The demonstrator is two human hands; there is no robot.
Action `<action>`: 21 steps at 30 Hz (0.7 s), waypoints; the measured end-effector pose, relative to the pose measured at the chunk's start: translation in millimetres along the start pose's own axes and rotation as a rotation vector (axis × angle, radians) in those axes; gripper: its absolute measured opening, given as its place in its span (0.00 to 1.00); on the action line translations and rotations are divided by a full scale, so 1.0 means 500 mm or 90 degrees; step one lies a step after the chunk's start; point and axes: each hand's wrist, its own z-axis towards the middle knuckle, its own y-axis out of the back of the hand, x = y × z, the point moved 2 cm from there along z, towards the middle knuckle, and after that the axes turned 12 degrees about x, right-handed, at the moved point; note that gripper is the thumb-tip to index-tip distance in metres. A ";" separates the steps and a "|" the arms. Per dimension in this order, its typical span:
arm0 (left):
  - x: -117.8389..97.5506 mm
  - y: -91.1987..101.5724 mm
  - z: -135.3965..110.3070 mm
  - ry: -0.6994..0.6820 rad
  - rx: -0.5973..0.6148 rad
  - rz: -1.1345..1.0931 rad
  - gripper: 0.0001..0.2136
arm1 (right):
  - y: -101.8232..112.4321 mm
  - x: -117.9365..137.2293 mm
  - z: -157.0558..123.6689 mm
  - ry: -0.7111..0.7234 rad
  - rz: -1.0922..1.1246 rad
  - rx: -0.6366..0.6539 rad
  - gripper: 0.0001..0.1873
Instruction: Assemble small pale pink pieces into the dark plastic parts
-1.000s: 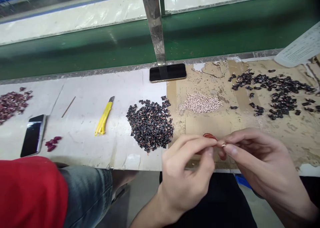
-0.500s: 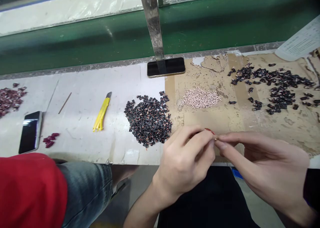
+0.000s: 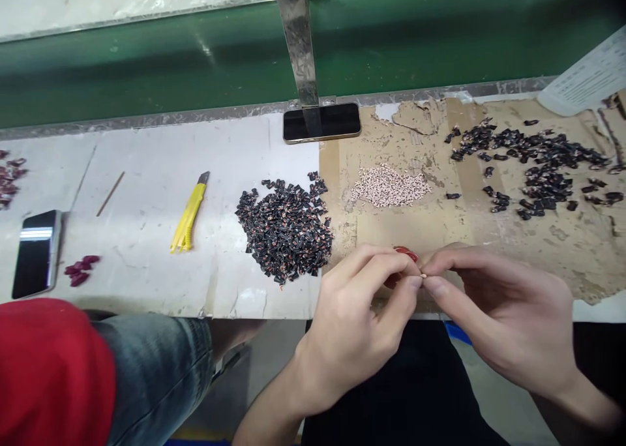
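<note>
My left hand (image 3: 364, 309) is closed in a pinch, with a small red thing (image 3: 405, 253) like a thin coil of wire showing behind its fingers. Facing it, my right hand (image 3: 503, 315) pinches a tiny pale bead-like piece (image 3: 424, 276) between thumb and forefinger. The fingertips of both hands nearly meet at that piece, above the table's front edge. Fingers hide much of the red thing. Beyond the hands lies a pile of tiny pinkish pieces (image 3: 391, 186). To the left is a heap of small black pieces (image 3: 286, 231) with coppery ends.
More black pieces (image 3: 542, 172) are scattered at right on worn cardboard. A phone (image 3: 321, 122) lies at the metal post (image 3: 299, 42). Leftward are a yellow utility knife (image 3: 188, 214), a thin stick (image 3: 111, 193), maroon pieces (image 3: 81, 270) and another phone (image 3: 36, 253). A person's red sleeve (image 3: 53, 368) is at lower left.
The view has shifted slightly, so the table things sit further left. More of the red thing shows behind my left fingers. My right hand has turned a little, and the pale piece is more visible.
</note>
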 end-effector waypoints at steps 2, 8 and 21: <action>0.000 -0.002 -0.003 -0.002 -0.005 0.011 0.04 | -0.002 0.002 -0.002 0.005 -0.006 0.009 0.08; 0.004 -0.006 -0.007 0.004 -0.030 -0.023 0.05 | -0.010 0.001 0.001 -0.041 0.076 0.032 0.07; 0.061 0.018 -0.070 0.179 -0.180 -0.262 0.13 | 0.031 -0.060 -0.031 0.017 -0.347 0.020 0.08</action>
